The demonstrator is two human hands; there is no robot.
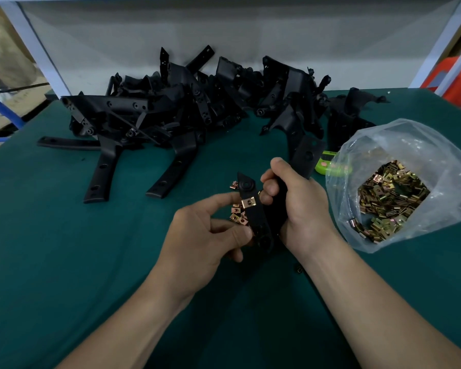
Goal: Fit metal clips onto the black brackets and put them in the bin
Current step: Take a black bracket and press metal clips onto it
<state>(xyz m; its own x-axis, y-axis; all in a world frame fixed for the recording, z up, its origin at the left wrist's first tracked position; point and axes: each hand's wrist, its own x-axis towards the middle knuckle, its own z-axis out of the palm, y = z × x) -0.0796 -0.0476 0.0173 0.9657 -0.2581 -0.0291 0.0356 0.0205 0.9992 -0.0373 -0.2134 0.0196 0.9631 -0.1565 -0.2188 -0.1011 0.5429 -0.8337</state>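
Bare forearms, two, entering from the bottom edge and converging at mid-frame. Left hand [205,230]: just left of centre, thumb and curled fingers pinching the lower end of a black bracket [261,225], forefinger stretched up towards its middle. Right hand [298,206]: just right of centre, fingers wrapped tight round the broader body of the same black bracket, thumb raised on top. Black bracket: held off the cloth between both hands, narrow arm slanting from upper left to lower right, round boss near its upper tip. Metal clip [248,202]: brass-coloured, seated across the narrow arm, below the boss. Loose clips [237,217]: small cluster just left of the bracket, beside the left fingers; held or lying on the cloth, not discernible. Table cloth [64,235]: dark green, covering the whole work surface. Plastic bag [383,139]: clear, mouth open, at the right of the frame, near the right hand. Clips in the bag [391,193]: many, brass-coloured, heaped loosely. Green object [328,163]: bright, small, partly hidden behind the bag's left wall; nature unclear. Pile of black brackets [184,107]: large tangled heap across the upper middle, several long arms pointing down towards the hands. White panel [224,27]: upright behind the heap, along the top. Orange-red object [453,78]: upper right corner, beyond the table.
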